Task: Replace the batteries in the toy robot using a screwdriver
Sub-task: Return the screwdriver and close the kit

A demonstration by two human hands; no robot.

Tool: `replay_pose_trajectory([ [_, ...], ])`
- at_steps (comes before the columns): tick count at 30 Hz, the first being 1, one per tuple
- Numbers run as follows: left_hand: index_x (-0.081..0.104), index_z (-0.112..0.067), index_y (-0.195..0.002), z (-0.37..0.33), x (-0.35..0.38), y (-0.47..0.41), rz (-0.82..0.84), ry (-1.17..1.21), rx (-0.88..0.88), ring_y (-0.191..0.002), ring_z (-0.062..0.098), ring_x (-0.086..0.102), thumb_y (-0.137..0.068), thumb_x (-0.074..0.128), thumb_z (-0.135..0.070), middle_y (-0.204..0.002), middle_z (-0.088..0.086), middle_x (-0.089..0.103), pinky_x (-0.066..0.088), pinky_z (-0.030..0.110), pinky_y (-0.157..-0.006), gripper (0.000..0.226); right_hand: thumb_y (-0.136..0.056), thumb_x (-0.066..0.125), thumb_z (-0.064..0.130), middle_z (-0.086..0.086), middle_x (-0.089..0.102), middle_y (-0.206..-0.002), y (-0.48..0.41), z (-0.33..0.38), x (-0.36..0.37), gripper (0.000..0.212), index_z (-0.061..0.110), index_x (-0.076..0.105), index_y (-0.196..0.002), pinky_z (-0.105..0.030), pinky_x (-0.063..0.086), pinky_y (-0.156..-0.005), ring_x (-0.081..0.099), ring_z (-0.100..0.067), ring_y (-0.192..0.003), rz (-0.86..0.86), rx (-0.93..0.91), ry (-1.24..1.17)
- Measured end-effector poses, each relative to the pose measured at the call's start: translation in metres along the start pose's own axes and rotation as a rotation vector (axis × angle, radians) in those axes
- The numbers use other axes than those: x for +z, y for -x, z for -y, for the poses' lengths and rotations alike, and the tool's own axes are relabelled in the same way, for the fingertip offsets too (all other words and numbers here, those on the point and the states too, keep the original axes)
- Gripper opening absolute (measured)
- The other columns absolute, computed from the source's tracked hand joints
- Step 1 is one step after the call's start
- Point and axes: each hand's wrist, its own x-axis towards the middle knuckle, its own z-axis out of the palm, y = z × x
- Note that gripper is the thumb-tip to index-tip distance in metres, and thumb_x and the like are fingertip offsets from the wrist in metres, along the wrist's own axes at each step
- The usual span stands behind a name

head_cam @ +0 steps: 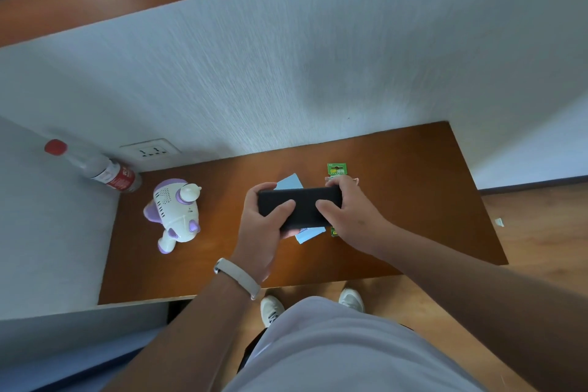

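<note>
Brown tabletop (413, 175) against white wall (286, 73), toy robot (175, 210) lying left, left hand (259, 227) and right hand (353, 216) gripping black case (300, 205)

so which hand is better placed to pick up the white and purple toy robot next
Probably the left hand: the white and purple plastic toy robot lies on its side of the black rectangular case. The right hand would have to cross over. Both grip the case.

The black case (300, 207) and right hand (350, 213) hide most of the blue sheet (289, 182) and green battery pack (336, 169); pack print illegible.
</note>
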Motion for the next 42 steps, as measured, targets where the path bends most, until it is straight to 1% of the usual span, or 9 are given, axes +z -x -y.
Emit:
replay_pose_trajectory([
  [3,0.054,-0.032,-0.123,-0.002,-0.009,-0.002,0.023,0.01,-0.007,-0.108,0.028,0.064,-0.09,0.071,-0.012,-0.12,0.007,0.057,0.061,0.033,-0.074,0.042,-0.094,0.059,0.036,0.012,0.052,-0.103,0.001,-0.002,-0.004,0.023,0.031,0.047,-0.113,-0.014,0.054,-0.062,0.06,-0.014,-0.094,0.009,0.009,-0.003],
  [12,0.057,-0.011,-0.129,0.001,-0.015,-0.003,0.017,0.348,-0.143,-0.113,0.03,0.069,-0.099,0.058,-0.011,-0.122,0.012,0.07,0.06,0.035,-0.085,0.03,-0.094,0.063,0.037,0.004,0.062,-0.1,0.007,-0.006,0.012,0.015,0.03,0.053,-0.103,-0.015,0.055,-0.06,0.066,-0.017,-0.089,0.014,0.15,-0.236],
  [15,0.055,-0.015,-0.132,0.008,-0.01,-0.003,0.054,0.318,-0.156,-0.111,0.029,0.07,-0.1,0.056,-0.012,-0.121,0.008,0.071,0.06,0.042,-0.088,0.032,-0.094,0.063,0.036,0.002,0.064,-0.1,0.008,-0.005,0.024,0.015,0.03,0.052,-0.103,-0.016,0.055,-0.059,0.068,-0.017,-0.087,0.02,0.164,-0.258],
  [21,0.057,-0.022,-0.128,0.017,-0.025,-0.016,0.074,0.217,-0.176,-0.105,0.025,0.072,-0.099,0.059,-0.019,-0.113,-0.001,0.074,0.061,0.039,-0.08,0.029,-0.096,0.06,0.037,0.002,0.065,-0.102,0.006,0.0,0.05,0.021,0.025,0.052,-0.11,-0.017,0.057,-0.063,0.068,-0.016,-0.089,0.018,0.2,-0.239],
  [27,0.059,-0.022,-0.126,0.02,-0.05,-0.033,0.119,0.155,-0.223,-0.106,0.025,0.071,-0.098,0.062,-0.02,-0.113,-0.002,0.075,0.061,0.044,-0.084,0.028,-0.095,0.062,0.035,0.001,0.067,-0.101,0.001,0.003,0.076,0.014,0.024,0.056,-0.101,-0.016,0.054,-0.06,0.069,-0.013,-0.088,-0.011,0.208,-0.261],
  [33,0.061,-0.022,-0.121,0.021,-0.07,-0.053,0.188,0.142,-0.252,-0.103,0.023,0.073,-0.096,0.065,-0.021,-0.109,-0.001,0.076,0.062,0.043,-0.081,0.026,-0.095,0.062,0.035,0.007,0.068,-0.098,-0.005,-0.013,0.081,0.01,0.026,0.061,-0.095,-0.018,0.053,-0.057,0.067,-0.008,-0.079,-0.135,0.287,-0.188],
  [37,0.06,-0.021,-0.123,0.024,-0.084,-0.066,0.236,0.144,-0.276,-0.101,0.022,0.074,-0.095,0.066,-0.021,-0.11,0.0,0.076,0.062,0.039,-0.077,0.029,-0.091,0.062,0.031,0.007,0.066,-0.084,-0.008,-0.043,0.069,0.005,0.026,0.06,-0.092,-0.019,0.046,-0.051,0.063,-0.007,-0.071,-0.408,0.379,0.043],
  [39,0.059,-0.021,-0.125,0.025,-0.09,-0.071,0.256,0.15,-0.286,-0.102,0.023,0.074,-0.094,0.067,-0.022,-0.111,0.002,0.076,0.062,0.041,-0.078,0.032,-0.089,0.063,0.029,0.006,0.062,-0.089,-0.01,-0.059,0.063,0.016,0.021,0.059,-0.103,-0.025,0.046,-0.057,0.06,-0.011,-0.075,-0.516,0.438,0.159],
  [42,0.06,-0.022,-0.124,0.027,-0.096,-0.076,0.275,0.145,-0.287,-0.102,0.022,0.074,-0.093,0.067,-0.022,-0.11,0.001,0.076,0.062,0.041,-0.079,0.032,-0.086,0.066,0.035,0.0,0.053,-0.106,-0.017,-0.076,0.059,0.039,0.016,0.054,-0.117,-0.032,0.046,-0.07,0.055,-0.016,-0.085,-0.535,0.513,0.282],
])
